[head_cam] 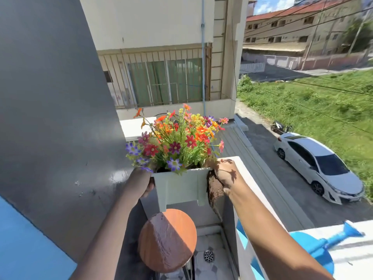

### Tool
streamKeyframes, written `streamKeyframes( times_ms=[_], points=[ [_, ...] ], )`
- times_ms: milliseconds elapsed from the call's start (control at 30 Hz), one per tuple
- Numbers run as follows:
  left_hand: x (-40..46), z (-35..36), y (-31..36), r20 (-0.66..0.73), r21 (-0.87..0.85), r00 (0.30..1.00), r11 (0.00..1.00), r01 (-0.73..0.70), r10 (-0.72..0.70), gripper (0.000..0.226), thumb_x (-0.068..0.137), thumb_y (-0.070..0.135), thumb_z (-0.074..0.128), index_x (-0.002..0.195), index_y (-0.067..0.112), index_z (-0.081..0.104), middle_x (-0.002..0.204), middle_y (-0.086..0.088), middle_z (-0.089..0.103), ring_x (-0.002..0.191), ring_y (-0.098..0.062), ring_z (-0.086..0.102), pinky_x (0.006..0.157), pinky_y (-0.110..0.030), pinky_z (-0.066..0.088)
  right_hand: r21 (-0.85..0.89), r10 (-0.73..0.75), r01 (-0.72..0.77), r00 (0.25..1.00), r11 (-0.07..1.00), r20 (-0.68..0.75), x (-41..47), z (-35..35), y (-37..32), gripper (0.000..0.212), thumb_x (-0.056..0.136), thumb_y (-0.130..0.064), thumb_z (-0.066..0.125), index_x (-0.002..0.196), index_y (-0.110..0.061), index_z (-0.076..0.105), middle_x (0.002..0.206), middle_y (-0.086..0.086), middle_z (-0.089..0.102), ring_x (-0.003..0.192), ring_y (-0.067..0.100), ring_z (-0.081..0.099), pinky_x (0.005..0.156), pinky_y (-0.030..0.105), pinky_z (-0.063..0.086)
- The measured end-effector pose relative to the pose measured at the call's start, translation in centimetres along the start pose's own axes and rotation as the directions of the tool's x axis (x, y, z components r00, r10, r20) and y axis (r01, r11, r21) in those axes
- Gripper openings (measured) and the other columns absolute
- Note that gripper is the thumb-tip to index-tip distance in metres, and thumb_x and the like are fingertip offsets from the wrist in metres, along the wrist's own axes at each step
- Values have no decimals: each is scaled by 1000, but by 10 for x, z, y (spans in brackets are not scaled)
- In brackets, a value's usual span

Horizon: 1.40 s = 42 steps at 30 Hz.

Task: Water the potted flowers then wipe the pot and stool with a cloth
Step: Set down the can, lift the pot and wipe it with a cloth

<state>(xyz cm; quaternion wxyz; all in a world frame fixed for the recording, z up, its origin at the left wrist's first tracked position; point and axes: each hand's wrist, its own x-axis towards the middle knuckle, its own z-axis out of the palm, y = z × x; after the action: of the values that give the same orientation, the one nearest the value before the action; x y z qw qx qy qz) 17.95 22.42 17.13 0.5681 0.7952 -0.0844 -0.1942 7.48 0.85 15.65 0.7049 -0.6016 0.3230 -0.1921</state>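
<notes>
i lift the flower pot [177, 185] off the stool [167, 240], left hand [142, 183] fingers clamped on it, so my right hand [225, 174] can press the brown cloth [215, 189] along its side.

The pot [177, 185] looks like pale, smooth, matt plastic. The cloth [215, 190] pressed to its side is brown, rough and nubbly. The stool [167, 239] has a round wood-look top, reddish and smooth. The grey wall [54, 118] is painted glossy.
</notes>
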Motion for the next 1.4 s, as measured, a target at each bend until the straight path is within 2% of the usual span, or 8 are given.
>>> streamKeyframes(
  times_ms=[200,367,500,600,700,1100,1233,1400],
  points=[
    [-17,21,-15,-376,101,908,982,-158,185,33,88,31,44,84,7,65,66,-6,56,81,-42,64,62,-37,43,168,22,22,967,986,-255,3,20,20,16,74,-8,71,66,-14,59,64,2,50,66,15,48,51,20,39],
    [-35,78,-20,-35,185,996,980,-77,85,35,100,33,37,85,18,65,61,-11,63,64,-27,53,67,-37,39,165,-8,64,947,984,-322,-16,38,30,20,80,-6,65,63,-11,55,56,-6,49,58,13,41,53,22,34],
    [-28,92,-18,-104,-75,993,996,52,-60,50,92,55,43,95,10,63,102,-21,68,94,-37,65,81,-43,50,86,-57,84,959,993,-278,-29,49,39,16,79,-3,59,65,-10,63,56,-3,46,55,10,35,49,24,36],
    [-24,94,-19,-98,-118,991,990,79,-90,67,75,76,45,80,13,68,65,-8,57,64,-28,60,56,-34,40,179,-60,97,978,979,-199,-42,52,45,6,82,2,63,77,1,65,62,4,56,48,8,46,43,26,48],
    [-18,92,-20,-36,-167,985,973,158,-166,52,85,50,60,47,14,62,39,0,45,35,-18,39,43,-18,25,272,-87,105,993,956,-77,-52,53,51,8,84,-3,67,82,5,65,64,9,63,56,14,56,47,26,47],
    [-1,75,-18,2,-258,978,944,204,-210,39,90,42,50,81,7,65,63,-14,64,55,-28,62,51,-31,51,277,-102,65,988,959,120,-62,51,36,24,90,-12,68,93,8,56,71,14,60,54,15,58,49,21,48],
    [-7,49,-6,98,-267,981,945,187,-167,31,94,17,41,67,11,53,50,-5,47,31,-8,27,35,-13,17,68,-257,250,959,966,117,-63,47,36,9,93,-17,65,84,-16,67,66,-9,66,61,5,59,54,16,47],
    [-16,40,-4,179,-371,978,913,171,-110,37,105,17,28,74,9,48,53,-7,49,31,-5,24,30,-14,16,-144,-434,426,900,893,-29,-15,41,8,25,96,-22,56,117,-14,67,116,8,64,111,21,58,96,19,40]
  ],
)
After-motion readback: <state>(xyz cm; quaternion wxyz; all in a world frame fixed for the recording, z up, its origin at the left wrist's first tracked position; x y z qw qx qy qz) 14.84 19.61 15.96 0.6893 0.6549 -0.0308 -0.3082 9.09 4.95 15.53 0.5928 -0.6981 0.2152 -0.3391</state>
